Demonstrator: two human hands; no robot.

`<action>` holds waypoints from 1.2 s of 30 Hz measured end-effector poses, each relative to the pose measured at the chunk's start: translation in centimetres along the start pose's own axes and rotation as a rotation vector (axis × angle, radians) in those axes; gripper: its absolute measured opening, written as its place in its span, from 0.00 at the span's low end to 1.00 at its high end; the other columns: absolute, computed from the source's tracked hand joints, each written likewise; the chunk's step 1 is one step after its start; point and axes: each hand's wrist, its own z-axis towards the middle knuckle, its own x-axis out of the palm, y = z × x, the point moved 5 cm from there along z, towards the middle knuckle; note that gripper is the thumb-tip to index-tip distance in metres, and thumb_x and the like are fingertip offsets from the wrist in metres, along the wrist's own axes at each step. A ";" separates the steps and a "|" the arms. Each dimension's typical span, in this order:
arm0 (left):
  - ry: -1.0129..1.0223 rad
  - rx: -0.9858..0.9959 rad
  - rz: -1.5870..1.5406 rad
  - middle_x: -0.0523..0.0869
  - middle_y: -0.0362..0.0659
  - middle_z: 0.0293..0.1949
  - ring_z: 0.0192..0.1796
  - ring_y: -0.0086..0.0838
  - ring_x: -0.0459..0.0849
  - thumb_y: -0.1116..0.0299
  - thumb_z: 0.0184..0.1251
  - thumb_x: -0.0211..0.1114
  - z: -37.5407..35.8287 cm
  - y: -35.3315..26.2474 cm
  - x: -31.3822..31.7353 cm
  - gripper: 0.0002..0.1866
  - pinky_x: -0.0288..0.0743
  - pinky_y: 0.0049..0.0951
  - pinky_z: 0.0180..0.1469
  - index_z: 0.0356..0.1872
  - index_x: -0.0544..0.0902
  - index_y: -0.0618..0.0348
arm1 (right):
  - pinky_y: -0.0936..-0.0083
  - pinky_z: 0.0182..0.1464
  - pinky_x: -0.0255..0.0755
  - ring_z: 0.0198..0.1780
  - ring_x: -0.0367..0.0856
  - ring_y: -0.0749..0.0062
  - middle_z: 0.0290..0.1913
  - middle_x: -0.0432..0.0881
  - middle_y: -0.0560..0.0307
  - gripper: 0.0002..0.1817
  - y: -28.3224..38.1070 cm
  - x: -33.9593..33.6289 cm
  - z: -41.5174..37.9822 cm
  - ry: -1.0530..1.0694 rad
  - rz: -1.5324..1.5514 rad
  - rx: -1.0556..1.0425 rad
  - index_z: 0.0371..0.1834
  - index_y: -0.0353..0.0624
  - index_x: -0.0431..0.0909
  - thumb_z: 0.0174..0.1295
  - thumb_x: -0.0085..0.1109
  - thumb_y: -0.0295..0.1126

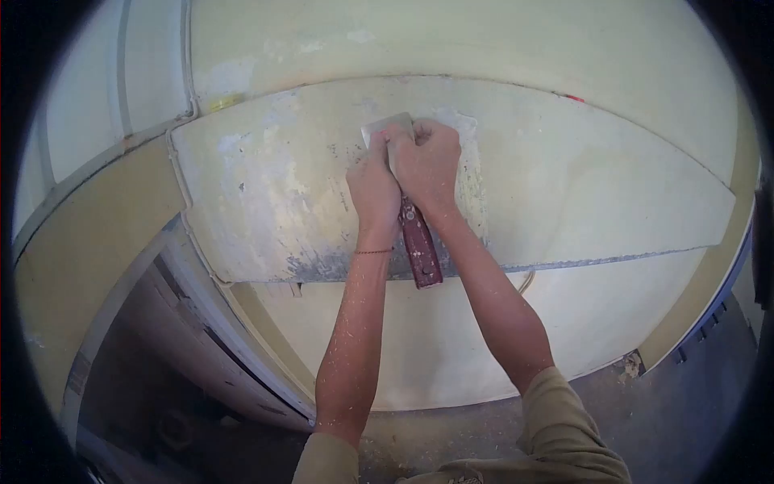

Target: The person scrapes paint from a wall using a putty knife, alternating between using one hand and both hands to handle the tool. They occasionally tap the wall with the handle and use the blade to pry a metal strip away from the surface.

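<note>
Sleeves (560, 415), nearest the camera, end near your elbows; beyond them your pale-flecked forearms (353, 347) converge on the scraper (421, 250), which stands before the middle of the panel (580, 185). Its blade points toward the panel's upper edge, and its handle runs back between your wrists, the butt overlapping the rough lower edge as seen from above. Your left hand (373, 185) is closed at the blade's left side, thumb laid along the metal. Your right hand (429, 165) is closed at the other side, its fingers curled in. Both are thus clamped on the scraper, close together at the blade end, while the dark red handle hangs free of the palms. Holding so near the blade probably gives you steadier pressure and finer control of its angle than a grip on the handle would; opposing hands likely keep it from twisting. Whether the blade meets the panel cannot be told, since your fingers cover much of it. Note the pale patch (471, 165) just right of your right hand, the dark streaks (318, 264) along the panel's lower left edge, and the cord (179, 173) following its left edge.
</note>
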 end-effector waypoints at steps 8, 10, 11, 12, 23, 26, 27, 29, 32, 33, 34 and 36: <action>-0.065 -0.073 -0.157 0.81 0.45 0.27 0.32 0.24 0.72 0.56 0.75 0.53 -0.7 0.8 0.0 0.27 0.67 0.35 0.34 0.32 0.79 0.78 | 0.60 0.31 0.72 0.23 0.82 0.52 0.18 0.79 0.38 0.14 0.8 0.1 -0.1 0.063 0.019 -0.091 0.17 0.28 0.78 0.50 0.61 0.31; -0.067 -0.030 -0.136 0.81 0.45 0.28 0.32 0.24 0.73 0.55 0.75 0.52 0.1 -0.2 0.0 0.27 0.67 0.35 0.34 0.33 0.80 0.77 | 0.60 0.31 0.72 0.23 0.82 0.53 0.18 0.79 0.38 0.13 0.8 0.7 0.6 0.027 0.010 -0.089 0.17 0.28 0.78 0.50 0.61 0.31; -0.074 0.006 -0.114 0.81 0.45 0.29 0.32 0.25 0.73 0.55 0.75 0.52 0.9 -0.9 0.1 0.27 0.67 0.35 0.35 0.33 0.80 0.77 | 0.60 0.30 0.72 0.23 0.82 0.54 0.18 0.78 0.38 0.13 0.9 1.1 1.3 -0.004 -0.002 -0.082 0.17 0.28 0.77 0.50 0.61 0.31; -0.062 -0.014 -0.219 0.82 0.46 0.29 0.32 0.25 0.73 0.55 0.76 0.51 1.9 -1.5 0.1 0.26 0.68 0.35 0.35 0.35 0.81 0.76 | 0.60 0.30 0.72 0.22 0.82 0.56 0.18 0.79 0.39 0.13 1.7 1.8 2.0 0.012 0.019 -0.131 0.18 0.28 0.78 0.50 0.61 0.30; -0.004 -0.150 -0.382 0.83 0.46 0.35 0.35 0.27 0.76 0.55 0.76 0.51 1.0 -1.6 0.0 0.26 0.71 0.37 0.40 0.39 0.82 0.75 | 0.68 0.31 0.71 0.25 0.80 0.69 0.21 0.82 0.45 0.15 2.0 1.8 1.6 0.041 -0.062 -0.082 0.24 0.28 0.83 0.49 0.66 0.34; -0.018 -0.148 -0.204 0.83 0.45 0.34 0.34 0.27 0.76 0.54 0.76 0.51 -0.6 0.7 0.1 0.26 0.71 0.37 0.38 0.38 0.82 0.75 | 0.67 0.32 0.72 0.26 0.82 0.65 0.21 0.83 0.43 0.16 0.2 0.4 0.0 0.096 -0.030 -0.029 0.25 0.27 0.82 0.48 0.65 0.35; -0.017 -0.140 -0.210 0.83 0.45 0.34 0.34 0.27 0.76 0.54 0.76 0.51 0.2 0.4 0.3 0.26 0.71 0.37 0.38 0.38 0.82 0.75 | 0.67 0.32 0.72 0.26 0.82 0.65 0.21 0.83 0.43 0.16 0.5 0.8 0.8 0.094 -0.029 -0.039 0.25 0.27 0.82 0.48 0.65 0.35; -0.092 0.090 -0.117 0.82 0.44 0.32 0.32 0.25 0.75 0.54 0.76 0.52 2.7 -1.4 -0.1 0.26 0.70 0.34 0.36 0.37 0.82 0.75 | 0.66 0.32 0.72 0.26 0.82 0.64 0.21 0.82 0.42 0.17 1.7 2.4 2.7 0.073 -0.083 -0.169 0.25 0.26 0.82 0.49 0.64 0.36; -0.043 -0.075 -0.280 0.83 0.46 0.30 0.34 0.24 0.75 0.54 0.75 0.53 2.3 -2.6 -0.2 0.27 0.70 0.34 0.37 0.38 0.81 0.77 | 0.65 0.33 0.72 0.26 0.81 0.68 0.21 0.82 0.42 0.18 2.9 2.5 2.7 0.072 -0.070 -0.135 0.25 0.26 0.82 0.49 0.64 0.37; -0.013 -0.079 -0.283 0.83 0.47 0.30 0.35 0.24 0.76 0.54 0.75 0.53 1.7 -2.2 -0.4 0.27 0.70 0.34 0.38 0.38 0.81 0.78 | 0.65 0.34 0.72 0.27 0.81 0.68 0.20 0.82 0.43 0.18 2.3 2.4 2.2 0.072 -0.059 -0.080 0.25 0.26 0.82 0.49 0.64 0.37; -0.032 -0.090 -0.245 0.83 0.47 0.31 0.36 0.25 0.76 0.54 0.74 0.53 0.2 -0.8 -0.6 0.27 0.70 0.34 0.39 0.37 0.80 0.78 | 0.66 0.33 0.72 0.26 0.80 0.70 0.20 0.81 0.45 0.17 1.6 1.5 0.7 0.143 -0.075 -0.072 0.25 0.27 0.82 0.50 0.64 0.37; -0.039 -0.145 -0.172 0.83 0.46 0.32 0.36 0.25 0.76 0.54 0.74 0.53 -3.1 1.7 -1.3 0.27 0.70 0.34 0.39 0.37 0.80 0.78 | 0.67 0.32 0.71 0.25 0.79 0.72 0.19 0.81 0.46 0.17 -2.8 0.8 -2.1 0.136 -0.006 -0.037 0.25 0.27 0.82 0.51 0.64 0.37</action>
